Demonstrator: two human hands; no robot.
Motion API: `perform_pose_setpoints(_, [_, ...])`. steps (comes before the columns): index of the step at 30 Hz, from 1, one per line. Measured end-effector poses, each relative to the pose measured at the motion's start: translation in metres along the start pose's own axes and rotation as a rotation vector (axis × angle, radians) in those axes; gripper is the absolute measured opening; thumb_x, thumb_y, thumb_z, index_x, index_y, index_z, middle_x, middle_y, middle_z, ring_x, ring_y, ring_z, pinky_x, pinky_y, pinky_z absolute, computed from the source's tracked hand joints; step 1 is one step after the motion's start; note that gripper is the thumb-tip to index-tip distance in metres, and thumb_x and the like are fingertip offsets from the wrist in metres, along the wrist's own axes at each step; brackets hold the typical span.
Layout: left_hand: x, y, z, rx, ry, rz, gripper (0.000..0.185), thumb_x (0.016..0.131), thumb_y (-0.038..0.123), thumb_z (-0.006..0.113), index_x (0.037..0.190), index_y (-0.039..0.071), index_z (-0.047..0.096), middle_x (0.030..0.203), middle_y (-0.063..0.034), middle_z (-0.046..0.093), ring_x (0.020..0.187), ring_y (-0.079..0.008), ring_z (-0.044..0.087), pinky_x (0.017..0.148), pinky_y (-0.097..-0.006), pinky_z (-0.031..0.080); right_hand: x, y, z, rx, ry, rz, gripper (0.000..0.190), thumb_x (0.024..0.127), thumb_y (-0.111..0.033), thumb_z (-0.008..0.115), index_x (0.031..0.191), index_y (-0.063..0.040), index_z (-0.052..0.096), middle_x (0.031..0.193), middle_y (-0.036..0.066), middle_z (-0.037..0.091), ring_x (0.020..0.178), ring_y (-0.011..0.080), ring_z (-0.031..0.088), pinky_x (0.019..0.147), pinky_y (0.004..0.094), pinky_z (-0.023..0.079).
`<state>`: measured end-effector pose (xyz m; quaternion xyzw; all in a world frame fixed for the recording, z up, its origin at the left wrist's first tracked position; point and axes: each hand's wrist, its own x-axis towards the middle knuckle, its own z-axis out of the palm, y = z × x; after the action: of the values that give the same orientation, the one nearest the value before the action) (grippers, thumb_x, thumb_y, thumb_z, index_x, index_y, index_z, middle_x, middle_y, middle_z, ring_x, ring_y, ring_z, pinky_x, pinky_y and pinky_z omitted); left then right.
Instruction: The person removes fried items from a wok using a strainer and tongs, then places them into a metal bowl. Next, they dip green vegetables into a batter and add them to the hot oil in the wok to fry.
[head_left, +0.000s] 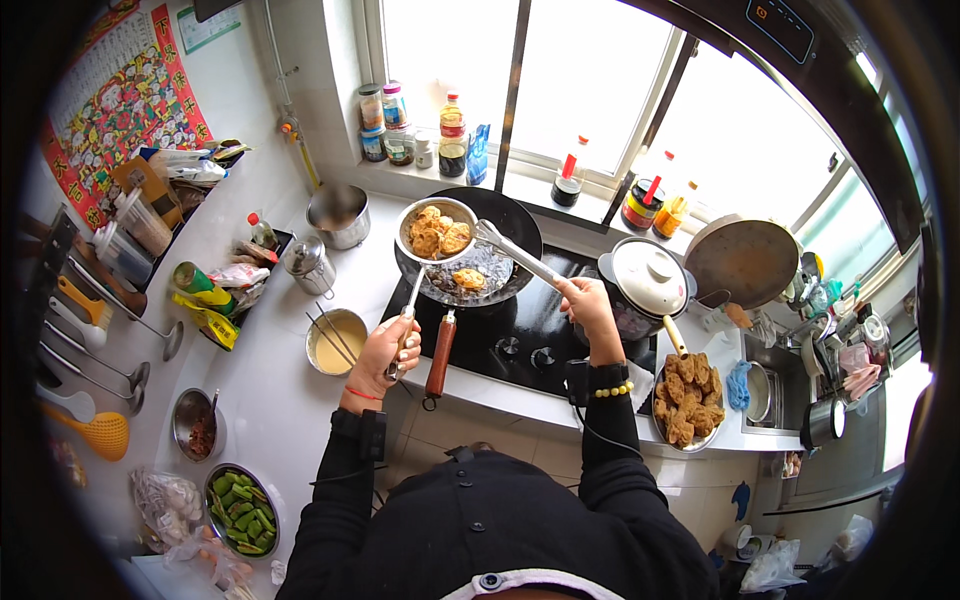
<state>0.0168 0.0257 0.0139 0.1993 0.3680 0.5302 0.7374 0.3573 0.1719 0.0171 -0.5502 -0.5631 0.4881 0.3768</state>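
Note:
My left hand (386, 351) grips the handle of a metal strainer (437, 231) above the left part of a black wok (521, 225). Several golden fried pieces (441, 227) lie in the strainer. My right hand (587, 304) holds metal tongs (525, 255), whose tips are at the strainer's right rim. One fried piece (469, 280) is in the bubbling oil in the wok. The wok stands on a black glass cooktop (525, 334), its wooden handle (441, 358) towards me. Left of my left hand is a bowl of pale batter (335, 346) with chopsticks in it.
A lidded pot (646, 281) stands right of the wok. A strainer heaped with fried pieces (686, 397) lies near the sink (780, 382). At left are a bowl of dark filling (199, 435) and a bowl of green vegetable pieces (241, 510). Bottles (451, 135) line the windowsill.

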Motion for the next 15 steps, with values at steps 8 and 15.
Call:
perform_pose_setpoints(8, [0.003, -0.005, -0.01, -0.022, 0.007, -0.021, 0.024, 0.103, 0.027, 0.045, 0.095, 0.004, 0.051, 0.066, 0.0018, 0.044, 0.044, -0.0051, 0.038, 0.038, -0.0192, 0.032, 0.013, -0.003, -0.01, 0.093, 0.001, 0.032, 0.029, 0.092, -0.028, 0.066, 0.085, 0.0, 0.066, 0.056, 0.003, 0.058, 0.037, 0.0049, 0.041, 0.036, 0.0206, 0.031])
perform_pose_setpoints(15, [0.002, -0.004, -0.009, -0.032, 0.004, -0.012, 0.024, 0.103, 0.026, 0.045, 0.093, 0.004, 0.049, 0.067, 0.0009, 0.042, 0.045, -0.0049, 0.037, 0.039, -0.0192, 0.032, 0.025, 0.001, -0.007, -0.277, -0.013, 0.114, 0.034, 0.088, -0.031, 0.069, 0.078, 0.002, 0.066, 0.055, 0.004, 0.058, 0.039, 0.0068, 0.046, 0.037, 0.0223, 0.035])
